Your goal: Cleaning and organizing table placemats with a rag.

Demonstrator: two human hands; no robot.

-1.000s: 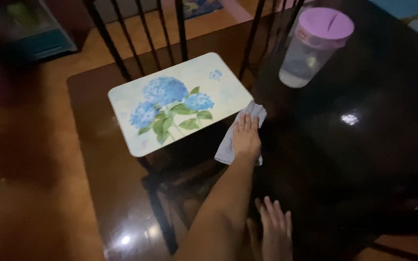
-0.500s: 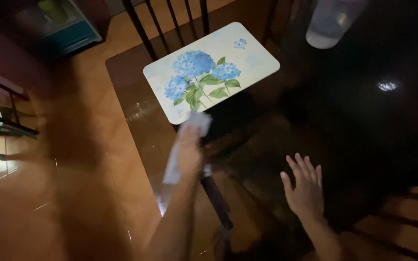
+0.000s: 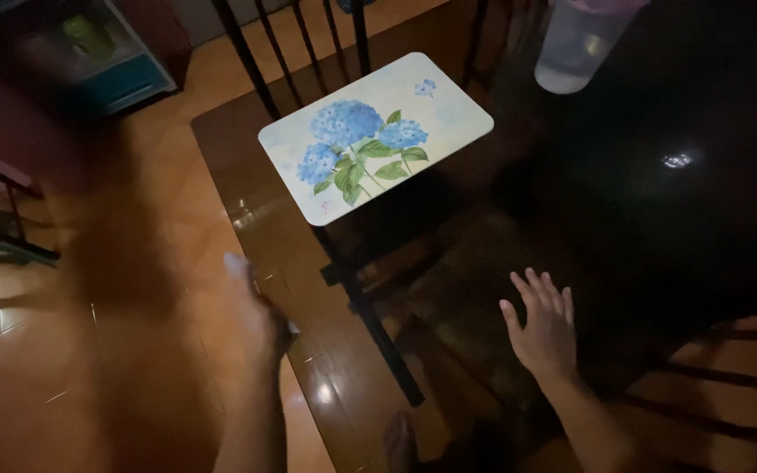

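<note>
My left hand (image 3: 258,326) is motion-blurred at the near left edge of the dark glass table (image 3: 685,228). A pale cloth (image 3: 236,264) shows as a blurred tip above the fingers, and the hand seems to hold it. My right hand (image 3: 541,326) rests flat on the glass near the front edge, fingers spread, holding nothing. Farther back on the table lies a white placemat (image 3: 449,114) printed with blue flowers and green leaves.
A clear plastic jug (image 3: 571,44) stands at the table's far side. A dark slatted chair (image 3: 370,307) shows through the glass and behind the placemat. A blue-green cabinet (image 3: 111,66) stands on the orange floor (image 3: 89,350) at upper left, and a dark frame (image 3: 2,236) at the left edge.
My left hand swept the cloth from beside the placemat toward me and to the left, down to the table's near left edge. My right hand stayed flat on the glass.
</note>
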